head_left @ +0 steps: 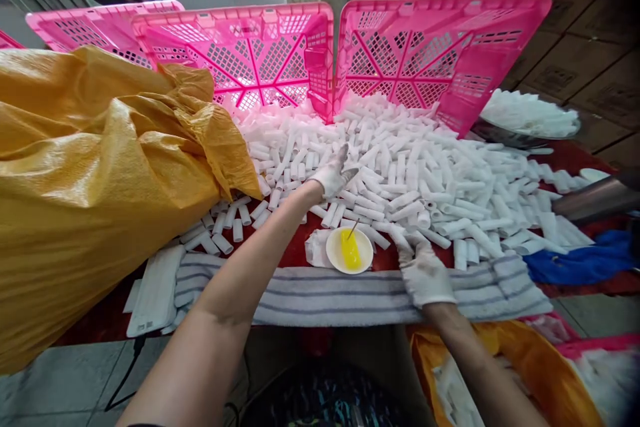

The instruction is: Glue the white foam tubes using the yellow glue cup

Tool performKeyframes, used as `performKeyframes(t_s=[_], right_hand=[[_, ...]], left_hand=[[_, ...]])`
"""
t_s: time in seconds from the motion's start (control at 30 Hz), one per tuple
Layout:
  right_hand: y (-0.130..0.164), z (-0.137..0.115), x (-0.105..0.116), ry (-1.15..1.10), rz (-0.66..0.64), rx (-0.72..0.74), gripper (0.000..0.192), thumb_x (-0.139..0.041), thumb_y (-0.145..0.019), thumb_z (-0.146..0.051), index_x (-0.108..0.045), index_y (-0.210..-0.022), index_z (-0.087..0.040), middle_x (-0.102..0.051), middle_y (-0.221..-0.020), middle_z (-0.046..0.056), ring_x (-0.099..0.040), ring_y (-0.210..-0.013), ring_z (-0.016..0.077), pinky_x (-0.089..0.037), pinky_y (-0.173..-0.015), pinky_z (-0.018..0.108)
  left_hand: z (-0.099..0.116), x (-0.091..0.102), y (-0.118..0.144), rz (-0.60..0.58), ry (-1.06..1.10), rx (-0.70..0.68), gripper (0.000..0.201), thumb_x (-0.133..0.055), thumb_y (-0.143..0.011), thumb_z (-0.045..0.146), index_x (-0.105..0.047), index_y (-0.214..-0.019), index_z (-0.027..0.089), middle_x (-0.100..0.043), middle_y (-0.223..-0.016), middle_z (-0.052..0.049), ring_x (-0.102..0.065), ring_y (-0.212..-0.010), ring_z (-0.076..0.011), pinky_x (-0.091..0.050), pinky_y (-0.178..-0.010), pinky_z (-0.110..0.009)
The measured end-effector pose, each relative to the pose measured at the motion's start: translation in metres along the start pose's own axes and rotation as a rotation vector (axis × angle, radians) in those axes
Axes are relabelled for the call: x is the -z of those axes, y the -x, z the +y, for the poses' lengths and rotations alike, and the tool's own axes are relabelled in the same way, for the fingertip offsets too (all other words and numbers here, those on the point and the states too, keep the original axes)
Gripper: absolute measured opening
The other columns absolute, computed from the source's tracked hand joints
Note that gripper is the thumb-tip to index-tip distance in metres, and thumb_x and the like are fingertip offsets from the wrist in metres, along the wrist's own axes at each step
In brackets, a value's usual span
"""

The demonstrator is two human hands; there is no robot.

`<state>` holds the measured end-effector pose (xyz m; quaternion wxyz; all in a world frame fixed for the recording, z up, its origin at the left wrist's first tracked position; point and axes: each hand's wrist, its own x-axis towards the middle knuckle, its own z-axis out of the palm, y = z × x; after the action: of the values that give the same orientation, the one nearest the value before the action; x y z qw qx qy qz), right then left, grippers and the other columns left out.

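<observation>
My left hand (334, 173), in a white glove, reaches over a large pile of short white tubes (400, 167), its fingers spread and nothing held in them. At the pile's near edge my right hand (425, 271), also gloved, rests by the striped towel (345, 297). Its fingers are bent together against the white tubes; what lies between them is hard to make out. Between my hands stands a small white dish (333, 255) holding a yellow block (350, 250) with a thin stick upright in it.
Pink crates (440, 8) stand tipped behind the pile. A large yellow sack (100, 200) crowds the left side; a white power strip (156, 293) lies beside it. At right are a heaped bowl (530, 113), a metal cylinder (600, 197) and blue cloth (585, 257). An open yellow bag (540, 353) sits below.
</observation>
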<state>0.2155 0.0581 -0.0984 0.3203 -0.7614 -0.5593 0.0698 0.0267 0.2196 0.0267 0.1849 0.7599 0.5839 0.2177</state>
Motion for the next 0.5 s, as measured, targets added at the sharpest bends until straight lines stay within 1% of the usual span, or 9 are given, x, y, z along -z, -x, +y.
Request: performKeyframes(t_s=[0.07,0.13,0.2,0.23,0.27,0.3,0.37,0.43,0.5], right_hand=[[-0.005,0.001,0.01,-0.226,-0.004,-0.089,0.045,-0.043,-0.086,-0.05,-0.059,-0.108,-0.013,-0.065,-0.087,0.01,-0.06,-0.074,0.0211,-0.049,-0.069,0.036],[-0.007,0.0,0.02,-0.48,-0.069,-0.207,0.046,-0.047,-0.083,-0.051,-0.057,-0.111,-0.015,-0.065,-0.084,0.007,-0.058,-0.067,0.0179,-0.049,-0.061,0.032],[-0.003,-0.006,0.027,-0.718,-0.229,-0.339,0.046,-0.05,-0.081,-0.053,-0.057,-0.109,-0.017,-0.063,-0.076,0.006,-0.054,-0.057,0.0149,-0.044,-0.05,0.028],[0.0,-0.011,0.028,-0.807,-0.334,-0.393,0.045,-0.05,-0.081,-0.054,-0.058,-0.105,-0.017,-0.062,-0.072,0.006,-0.051,-0.053,0.0135,-0.04,-0.046,0.026],[0.003,-0.016,0.028,-0.868,-0.434,-0.429,0.043,-0.05,-0.081,-0.055,-0.058,-0.1,-0.018,-0.061,-0.069,0.006,-0.049,-0.05,0.0124,-0.038,-0.043,0.025],[0.007,-0.022,0.027,-0.901,-0.515,-0.454,0.042,-0.051,-0.081,-0.056,-0.059,-0.096,-0.017,-0.06,-0.067,0.006,-0.047,-0.048,0.0115,-0.035,-0.041,0.025],[0.011,-0.035,0.022,-0.931,-0.61,-0.487,0.042,-0.053,-0.079,-0.056,-0.059,-0.094,-0.017,-0.059,-0.066,0.005,-0.045,-0.046,0.0101,-0.032,-0.039,0.024],[0.012,-0.045,0.016,-0.939,-0.619,-0.519,0.045,-0.056,-0.077,-0.055,-0.059,-0.101,-0.017,-0.06,-0.067,0.004,-0.046,-0.046,0.0096,-0.033,-0.039,0.022],[0.007,-0.052,0.01,-0.909,-0.615,-0.501,0.05,-0.059,-0.075,-0.054,-0.058,-0.108,-0.017,-0.06,-0.067,0.002,-0.048,-0.048,0.0096,-0.036,-0.042,0.022]], left_hand=[[-0.005,0.012,-0.004,-0.02,0.012,-0.045,0.045,-0.041,-0.091,0.026,-0.043,-0.134,0.013,-0.057,-0.124,-0.011,-0.053,-0.116,-0.0191,-0.041,-0.095,-0.035],[-0.027,0.026,0.009,-0.034,0.0,-0.07,0.041,-0.041,-0.09,0.026,-0.051,-0.128,0.017,-0.06,-0.122,-0.007,-0.055,-0.114,-0.0171,-0.041,-0.097,-0.031],[-0.06,0.039,0.036,-0.033,-0.057,-0.064,0.034,-0.041,-0.089,0.027,-0.063,-0.114,0.021,-0.066,-0.113,-0.002,-0.059,-0.105,-0.0154,-0.043,-0.096,-0.026],[-0.078,0.042,0.054,-0.018,-0.134,0.0,0.031,-0.042,-0.088,0.028,-0.066,-0.107,0.021,-0.068,-0.107,-0.003,-0.061,-0.1,-0.0166,-0.045,-0.094,-0.027],[-0.096,0.044,0.072,0.007,-0.213,0.072,0.031,-0.044,-0.087,0.028,-0.067,-0.106,0.022,-0.068,-0.104,-0.004,-0.062,-0.097,-0.0184,-0.046,-0.092,-0.028],[-0.112,0.044,0.089,0.035,-0.267,0.13,0.031,-0.045,-0.086,0.027,-0.067,-0.108,0.022,-0.067,-0.107,-0.005,-0.062,-0.096,-0.0194,-0.046,-0.092,-0.029],[-0.136,0.038,0.119,0.014,-0.336,0.108,0.037,-0.044,-0.082,0.015,-0.067,-0.11,0.024,-0.063,-0.115,-0.006,-0.059,-0.101,-0.0203,-0.045,-0.095,-0.031],[-0.147,0.028,0.138,-0.03,-0.378,0.005,0.044,-0.043,-0.078,0.008,-0.067,-0.11,0.027,-0.057,-0.124,-0.004,-0.054,-0.109,-0.0216,-0.041,-0.098,-0.034],[-0.148,0.018,0.146,-0.054,-0.388,-0.076,0.044,-0.042,-0.081,0.009,-0.067,-0.11,0.03,-0.053,-0.13,-0.002,-0.051,-0.113,-0.0226,-0.039,-0.1,-0.037]])
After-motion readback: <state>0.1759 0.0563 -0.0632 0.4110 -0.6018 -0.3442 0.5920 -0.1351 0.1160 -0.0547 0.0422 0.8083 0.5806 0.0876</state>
